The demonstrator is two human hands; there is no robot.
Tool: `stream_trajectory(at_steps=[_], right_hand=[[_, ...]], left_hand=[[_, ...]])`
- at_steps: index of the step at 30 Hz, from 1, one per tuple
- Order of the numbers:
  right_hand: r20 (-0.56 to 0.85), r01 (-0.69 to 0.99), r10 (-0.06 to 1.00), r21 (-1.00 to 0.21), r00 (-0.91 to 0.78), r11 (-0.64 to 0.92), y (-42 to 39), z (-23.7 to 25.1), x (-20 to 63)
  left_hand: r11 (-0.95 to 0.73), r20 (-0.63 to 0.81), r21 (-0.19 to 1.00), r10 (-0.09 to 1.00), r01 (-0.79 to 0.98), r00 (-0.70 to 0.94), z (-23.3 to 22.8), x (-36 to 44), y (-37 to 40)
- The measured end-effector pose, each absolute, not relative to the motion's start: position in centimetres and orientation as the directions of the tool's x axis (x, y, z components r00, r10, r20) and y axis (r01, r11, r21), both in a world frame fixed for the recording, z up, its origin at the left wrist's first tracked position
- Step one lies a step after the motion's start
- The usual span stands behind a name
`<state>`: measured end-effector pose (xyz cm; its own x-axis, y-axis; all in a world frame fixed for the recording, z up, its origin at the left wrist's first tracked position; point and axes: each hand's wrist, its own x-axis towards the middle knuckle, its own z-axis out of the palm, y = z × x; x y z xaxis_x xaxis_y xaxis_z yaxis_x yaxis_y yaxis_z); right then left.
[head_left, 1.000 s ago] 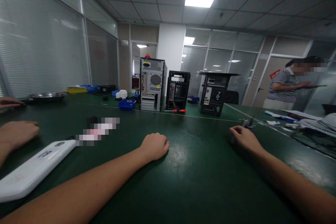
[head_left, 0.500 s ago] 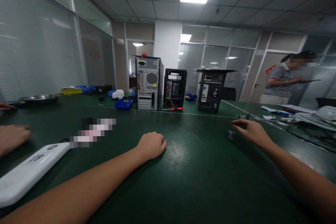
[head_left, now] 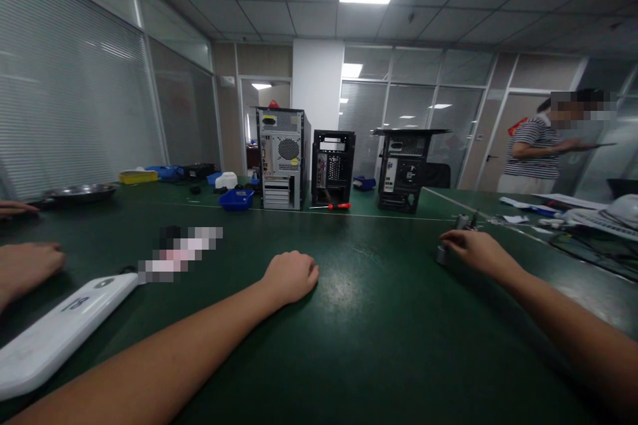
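At right of centre we see a small metal cylinder standing on the green table, our right hand curled over it and touching it. Our left hand rests clenched at centre. Three computer cases stand behind, mid-frame.

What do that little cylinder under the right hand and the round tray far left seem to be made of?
The small cylinder at the right hand looks like dull grey metal, though it is too small to be sure. The round tray looks like polished steel: it is silvery and reflects light along its rim.
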<state>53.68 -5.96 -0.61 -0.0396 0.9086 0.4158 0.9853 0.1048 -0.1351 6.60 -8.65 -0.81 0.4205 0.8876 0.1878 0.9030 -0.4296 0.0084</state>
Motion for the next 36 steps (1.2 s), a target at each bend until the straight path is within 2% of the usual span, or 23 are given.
stream_trajectory(at_steps=[12, 20, 23, 27, 32, 36], right_hand=[[0.379, 0.972, 0.925, -0.211, -0.014, 0.101, -6.15, -0.37, 53.38], [0.473, 0.966, 0.874, -0.152, -0.114, 0.208, -5.90, -0.71, 53.21], [0.490, 0.966, 0.866, -0.162, -0.100, 0.203, -5.87, -0.70, 53.02], [0.475, 0.968, 0.876, -0.169, -0.086, 0.186, -5.73, -0.82, 53.29], [0.453, 0.966, 0.872, -0.079, -0.187, 0.248, -5.60, -0.91, 53.70], [0.427, 0.968, 0.882, -0.053, -0.200, 0.245, -5.76, -0.74, 53.22]], left_hand=[[-0.419, 0.206, 0.009, 0.889, 0.908, 0.408, -0.81, 6.40, -8.89], [-0.428, 0.209, 0.025, 0.886, 0.903, 0.414, -1.01, 6.23, -8.76], [-0.437, 0.207, 0.030, 0.883, 0.899, 0.422, -0.98, 6.25, -8.76], [-0.431, 0.210, 0.015, 0.883, 0.902, 0.419, -0.91, 6.28, -8.88], [-0.410, 0.203, 0.024, 0.895, 0.912, 0.397, -0.71, 6.32, -9.11], [-0.421, 0.204, 0.024, 0.890, 0.907, 0.408, -0.67, 6.27, -9.08]])
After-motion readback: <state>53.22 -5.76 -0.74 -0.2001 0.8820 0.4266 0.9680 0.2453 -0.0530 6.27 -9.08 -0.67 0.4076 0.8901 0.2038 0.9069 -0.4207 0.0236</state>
